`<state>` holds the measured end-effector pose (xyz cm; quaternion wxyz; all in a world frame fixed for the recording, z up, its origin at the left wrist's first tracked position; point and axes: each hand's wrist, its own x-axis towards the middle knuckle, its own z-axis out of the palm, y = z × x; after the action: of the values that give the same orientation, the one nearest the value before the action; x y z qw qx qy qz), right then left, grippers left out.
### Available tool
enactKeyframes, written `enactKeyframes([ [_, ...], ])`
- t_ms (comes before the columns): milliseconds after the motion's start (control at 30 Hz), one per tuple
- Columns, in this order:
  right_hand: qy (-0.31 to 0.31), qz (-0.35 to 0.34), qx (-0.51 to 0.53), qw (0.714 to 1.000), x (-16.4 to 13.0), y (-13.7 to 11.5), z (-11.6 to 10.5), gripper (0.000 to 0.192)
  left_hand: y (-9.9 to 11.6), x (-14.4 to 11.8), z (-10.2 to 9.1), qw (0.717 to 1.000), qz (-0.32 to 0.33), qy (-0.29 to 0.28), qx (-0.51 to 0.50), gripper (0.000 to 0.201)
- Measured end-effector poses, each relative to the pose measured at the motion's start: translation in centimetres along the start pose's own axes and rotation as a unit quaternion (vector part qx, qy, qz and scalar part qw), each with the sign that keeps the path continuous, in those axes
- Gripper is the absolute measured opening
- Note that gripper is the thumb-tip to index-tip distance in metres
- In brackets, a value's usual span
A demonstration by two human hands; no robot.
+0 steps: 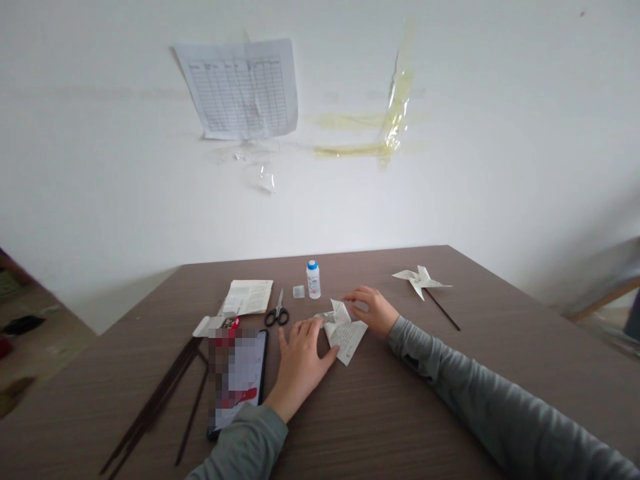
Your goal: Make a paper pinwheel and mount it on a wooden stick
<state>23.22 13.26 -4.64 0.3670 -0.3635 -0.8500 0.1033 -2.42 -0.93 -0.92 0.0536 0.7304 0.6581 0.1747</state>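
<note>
both hands on folded paper point(345, 331) mid-desk: left hand point(300, 363) spread flat on its near-left edge, right hand point(371, 309) pinching far flap.

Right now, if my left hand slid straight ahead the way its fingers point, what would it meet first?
The left hand points up-table and slightly right; its fingertips already touch the folded white printed paper. Beyond that, probably the small white glue bottle with the blue cap, though depth is unclear.
</note>
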Motion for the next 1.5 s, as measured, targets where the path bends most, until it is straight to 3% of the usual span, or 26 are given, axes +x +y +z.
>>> enactKeyframes([
  [200,-0.023,-0.050,0.017,0.998,5.1,1.3,0.1,0.051,-1.2,-0.1,0.6,0.999,-0.008,0.026,0.034,0.052],
  [400,-0.080,-0.057,0.010,0.995,9.1,1.5,2.0,0.063,-0.7,-0.2,-0.7,0.998,-0.024,-0.039,0.040,0.060],
  [567,-0.099,-0.076,0.029,0.992,10.6,1.4,3.8,0.067,-0.3,-0.3,-1.5,0.998,-0.023,-0.053,0.032,0.060],
  [767,-0.096,-0.052,0.049,0.993,11.3,1.7,5.4,0.070,-0.3,-0.6,-1.5,0.998,-0.023,-0.047,0.029,0.056],
  [1167,-0.096,-0.040,0.066,0.992,11.6,1.9,6.0,0.081,-0.5,-0.7,-1.4,0.999,-0.007,-0.033,0.028,0.048],
  [1333,-0.085,-0.039,0.077,0.993,11.0,1.9,5.0,0.088,-0.5,-0.6,-1.4,0.999,-0.007,-0.042,0.015,0.049],
  [1500,-0.066,-0.032,0.092,0.993,8.8,2.9,2.7,0.084,-0.6,-0.6,-1.5,0.999,-0.010,-0.035,0.017,0.048],
])
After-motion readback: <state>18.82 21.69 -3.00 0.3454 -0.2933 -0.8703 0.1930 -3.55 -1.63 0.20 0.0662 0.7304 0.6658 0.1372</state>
